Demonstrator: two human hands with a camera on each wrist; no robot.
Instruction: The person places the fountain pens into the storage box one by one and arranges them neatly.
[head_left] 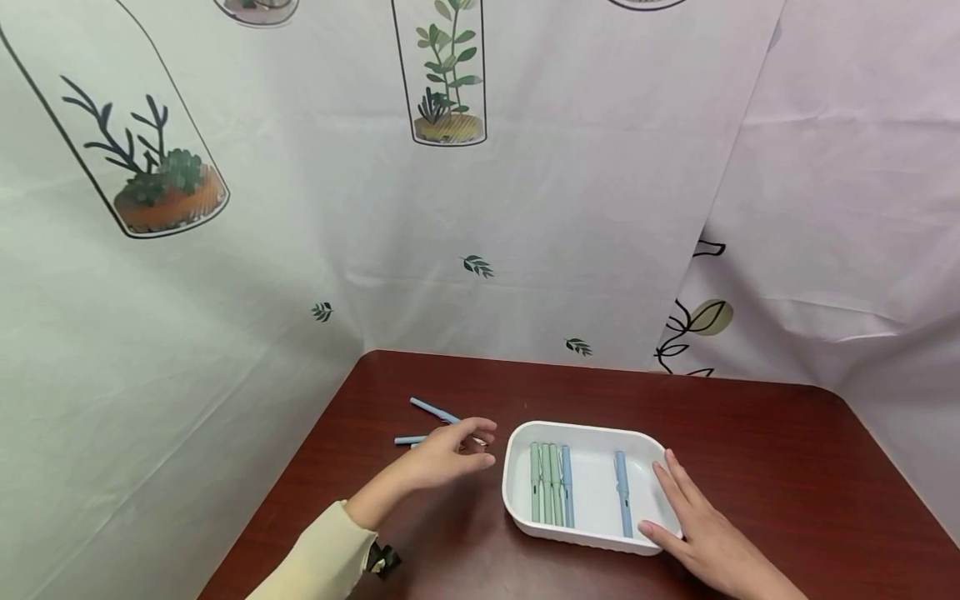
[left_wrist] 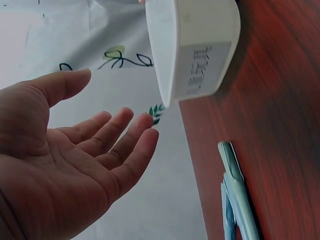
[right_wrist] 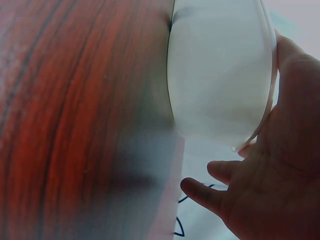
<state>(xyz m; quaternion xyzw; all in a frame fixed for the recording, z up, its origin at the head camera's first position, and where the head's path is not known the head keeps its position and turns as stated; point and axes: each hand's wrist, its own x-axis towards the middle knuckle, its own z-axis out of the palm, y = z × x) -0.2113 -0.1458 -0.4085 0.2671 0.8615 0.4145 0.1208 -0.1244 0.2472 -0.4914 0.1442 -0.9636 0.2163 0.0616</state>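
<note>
A white plastic tray (head_left: 600, 543) stands on the table. Inside lie three green pens (head_left: 545, 483) side by side, a blue pen (head_left: 567, 487) close against them, and another blue pen (head_left: 623, 493) apart on the right. My left hand (head_left: 450, 454) hovers left of the tray, fingers loosely bent and palm bare in the left wrist view. Loose pens (left_wrist: 240, 195) lie on the table near it, partly hidden by the hand in the head view. My right hand (head_left: 701, 529) rests on the tray's right rim, its fingers extended and some reaching over the edge.
The dark red wooden table (head_left: 787, 467) extends behind and right of the tray. A white curtain (head_left: 540, 208) printed with plants surrounds its far and left sides. A dark ornament (head_left: 382, 560) shows by the left sleeve (head_left: 322, 554).
</note>
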